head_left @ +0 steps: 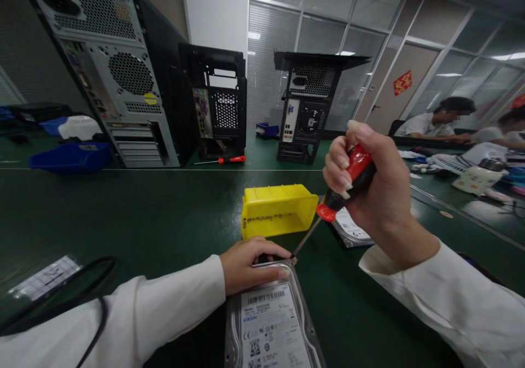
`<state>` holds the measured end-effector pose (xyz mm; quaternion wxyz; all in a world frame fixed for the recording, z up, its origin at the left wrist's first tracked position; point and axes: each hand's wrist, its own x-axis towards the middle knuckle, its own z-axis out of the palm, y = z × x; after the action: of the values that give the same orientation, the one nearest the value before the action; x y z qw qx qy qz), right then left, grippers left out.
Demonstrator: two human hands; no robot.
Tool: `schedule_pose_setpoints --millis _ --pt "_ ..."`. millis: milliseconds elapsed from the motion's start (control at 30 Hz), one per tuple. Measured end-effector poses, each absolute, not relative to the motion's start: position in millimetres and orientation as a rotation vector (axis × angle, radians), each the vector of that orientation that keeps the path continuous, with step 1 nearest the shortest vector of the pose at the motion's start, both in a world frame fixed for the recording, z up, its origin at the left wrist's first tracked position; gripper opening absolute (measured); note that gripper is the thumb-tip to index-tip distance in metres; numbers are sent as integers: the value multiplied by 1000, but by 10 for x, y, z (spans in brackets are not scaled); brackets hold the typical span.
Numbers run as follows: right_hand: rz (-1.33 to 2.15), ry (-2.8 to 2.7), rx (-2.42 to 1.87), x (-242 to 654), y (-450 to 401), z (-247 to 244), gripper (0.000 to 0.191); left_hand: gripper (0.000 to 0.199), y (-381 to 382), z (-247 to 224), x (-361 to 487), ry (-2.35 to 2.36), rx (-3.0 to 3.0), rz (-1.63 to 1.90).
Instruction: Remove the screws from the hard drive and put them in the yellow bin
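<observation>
- While the left hand lies across the far end of a hard drive, its thumb rests on the metal top and its index finger stretches to the far right corner; whether these fingers pinch the drive or merely steady it, I cannot tell.
- The right hand has its fingers wrapped around the red-and-black handle of a screwdriver — tilted, its tip down at that same corner, beside the left index fingertip.
- The hard drive lies label up on the green counter, at the near edge of the view.
- Just beyond it sits a yellow bin; a second drive lies to the right, partly hidden behind the right hand.
- Farther back stand three computer cases — another screwdriver lies before the middle one.
- A blue tray sits at left.
</observation>
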<state>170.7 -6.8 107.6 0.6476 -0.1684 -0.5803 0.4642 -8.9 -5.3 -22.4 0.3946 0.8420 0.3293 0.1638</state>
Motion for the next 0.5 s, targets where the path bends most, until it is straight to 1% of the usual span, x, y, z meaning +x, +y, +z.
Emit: schedule_pose_setpoints --millis 400,500 --pt "1035 -1258 -366 1705 -60 1063 22 43 -52 -229 -91 835 2141 415" --pt "1025 -1262 -380 1701 -51 1060 25 42 -59 -214 -89 823 2141 421"
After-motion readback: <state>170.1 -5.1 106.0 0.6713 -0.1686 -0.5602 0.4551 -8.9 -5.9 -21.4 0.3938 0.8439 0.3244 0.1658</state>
